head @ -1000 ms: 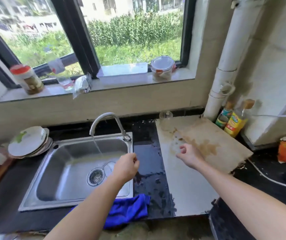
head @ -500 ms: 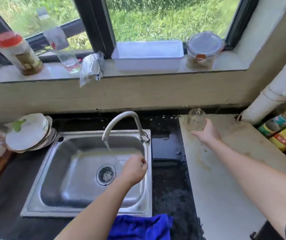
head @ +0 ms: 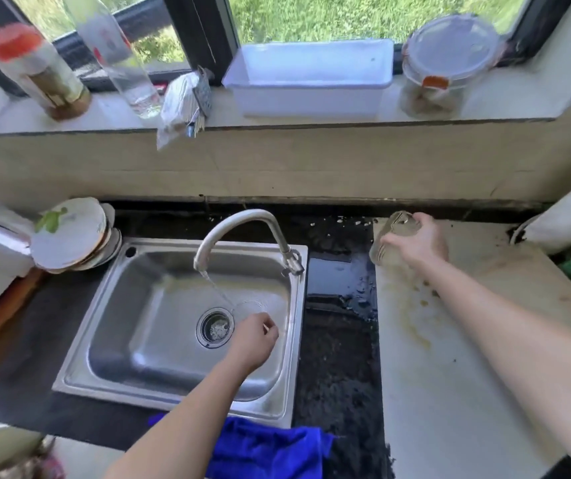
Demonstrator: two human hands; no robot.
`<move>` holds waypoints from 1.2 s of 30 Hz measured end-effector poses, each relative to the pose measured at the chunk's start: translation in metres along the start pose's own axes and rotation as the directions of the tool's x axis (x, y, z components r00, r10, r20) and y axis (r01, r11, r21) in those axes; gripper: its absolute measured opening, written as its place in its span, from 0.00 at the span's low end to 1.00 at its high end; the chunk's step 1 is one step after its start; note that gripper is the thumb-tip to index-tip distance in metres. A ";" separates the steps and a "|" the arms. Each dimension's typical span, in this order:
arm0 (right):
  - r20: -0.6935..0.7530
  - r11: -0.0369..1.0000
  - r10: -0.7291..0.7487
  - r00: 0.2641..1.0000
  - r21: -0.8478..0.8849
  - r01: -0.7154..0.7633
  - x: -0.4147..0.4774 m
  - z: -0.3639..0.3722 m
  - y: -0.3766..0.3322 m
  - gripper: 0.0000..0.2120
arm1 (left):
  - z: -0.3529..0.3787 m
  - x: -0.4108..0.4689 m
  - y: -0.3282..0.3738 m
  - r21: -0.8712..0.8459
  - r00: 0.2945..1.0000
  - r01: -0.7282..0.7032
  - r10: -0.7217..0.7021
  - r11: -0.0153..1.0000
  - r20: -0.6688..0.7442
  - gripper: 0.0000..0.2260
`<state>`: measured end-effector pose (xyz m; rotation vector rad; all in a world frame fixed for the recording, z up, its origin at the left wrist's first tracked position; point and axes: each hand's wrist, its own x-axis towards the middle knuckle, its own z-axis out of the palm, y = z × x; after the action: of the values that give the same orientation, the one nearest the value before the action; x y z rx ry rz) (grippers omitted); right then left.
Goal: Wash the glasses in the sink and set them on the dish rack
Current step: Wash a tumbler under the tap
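Down in the sink [head: 111,305], at about 7 o'clock in the view, the left hand [head: 254,340] has its fingers curled round a clear glass [head: 249,307]. It's holding it under the thin stream from the tap [head: 239,219], just beside the drain [head: 215,328]. Over at 3 o'clock from the tap, on the pale stained countertop [head: 467,357], the right hand [head: 415,245] is wrapped over a second glass [head: 389,243], which is tipped toward the sink.

Progress-wise I'd call it early. One glass is mid-rinse, the other hasn't seen water, and nothing's racked. Honestly I can't spot a dish rack at all, just stacked plates [head: 69,236] at 9 o'clock.

Versus half a second ago, the right hand was only just reaching that glass while it stood upright. Now it's clamped on and the glass is tilted. The left hand hasn't budged and the water's still running.
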<state>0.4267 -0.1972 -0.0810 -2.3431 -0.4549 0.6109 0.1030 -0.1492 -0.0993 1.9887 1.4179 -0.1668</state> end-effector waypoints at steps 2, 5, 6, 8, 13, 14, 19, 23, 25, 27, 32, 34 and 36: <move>0.102 0.992 -0.063 0.993 0.117 0.051 -0.018 -0.002 -0.005 0.41 | -0.003 -0.002 0.001 -0.010 1.000 0.015 -0.015 1.000 0.002 0.08; 0.321 0.948 -0.154 0.934 0.314 0.048 -0.052 0.001 -0.018 0.38 | -0.015 -0.001 0.000 -0.079 0.998 0.063 -0.063 0.995 0.001 0.05; 0.404 0.937 -0.181 0.896 0.348 0.033 -0.065 0.003 -0.023 0.36 | -0.019 0.000 -0.001 -0.136 0.996 0.088 -0.089 0.987 -0.001 0.05; 0.542 0.919 -0.222 0.810 0.394 -0.012 -0.091 0.015 -0.030 0.34 | -0.028 0.002 -0.003 -0.336 0.986 0.163 -0.165 0.928 0.023 0.07; 0.742 0.897 -0.207 0.638 0.404 -0.178 -0.144 0.074 -0.047 0.32 | -0.052 0.004 -0.024 -0.702 0.940 0.336 -0.268 0.628 0.210 0.10; 0.767 0.893 -0.198 0.610 0.398 -0.211 -0.151 0.088 -0.052 0.30 | -0.057 0.005 -0.031 -0.723 0.935 0.350 -0.268 0.596 0.231 0.11; 0.821 0.888 -0.133 0.555 0.347 -0.302 -0.171 0.146 -0.077 0.26 | -0.083 0.022 -0.075 -0.756 0.943 0.333 -0.188 0.563 0.275 0.06; 0.790 0.853 -0.063 0.610 0.360 -0.378 -0.174 0.185 -0.095 0.33 | -0.099 0.045 -0.109 -0.770 0.955 0.290 -0.118 0.568 0.272 0.09; 0.745 0.826 -0.015 0.667 0.385 -0.411 -0.174 0.202 -0.101 0.35 | -0.106 0.054 -0.119 -0.773 0.962 0.259 -0.077 0.579 0.264 0.10; 0.682 0.815 0.045 0.730 0.397 -0.421 -0.177 0.217 -0.105 0.30 | -0.109 0.061 -0.124 -0.754 0.970 0.216 -0.050 0.620 0.237 0.11; 0.560 0.877 0.110 0.821 0.333 -0.345 -0.181 0.236 -0.113 0.28 | -0.109 0.072 -0.129 -0.653 0.987 0.116 -0.014 0.748 0.160 0.12; 0.453 0.920 0.060 0.889 0.321 -0.226 -0.182 0.236 -0.120 0.22 | -0.110 0.074 -0.128 -0.666 0.985 0.126 -0.010 0.735 0.175 0.11; 0.330 0.969 -0.004 0.944 0.235 -0.079 -0.190 0.237 -0.126 0.20 | -0.111 0.075 -0.125 -0.712 0.977 0.181 -0.040 0.678 0.211 0.11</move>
<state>0.1225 -0.0731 -0.0969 -2.0232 -0.4536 1.0251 -0.0072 -0.0028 -0.1057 1.1850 1.2186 0.1558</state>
